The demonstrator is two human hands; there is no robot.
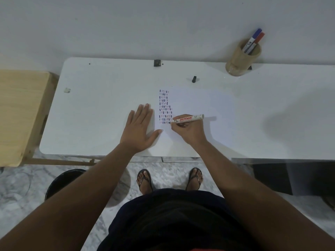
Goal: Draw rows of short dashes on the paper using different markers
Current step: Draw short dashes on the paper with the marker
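Note:
A white sheet of paper (199,104) lies on the white table (101,105), with several rows of short blue and red dashes (164,106) down its left side. My right hand (186,130) grips a white Snowman marker (189,119), its tip touching the paper just below the lowest row. My left hand (140,126) lies flat, fingers spread, on the table at the paper's left edge, thumb on the sheet. A black marker cap (194,79) stands beyond the paper. A blue-capped marker (253,39) and a red-capped marker (258,39) stand in a wooden cup (239,60).
A small black object (157,62) sits at the table's far edge against the wall. A wooden bench (20,113) adjoins the table on the left. A dark round bin (62,180) stands on the marble floor below. My feet in sandals are under the table edge.

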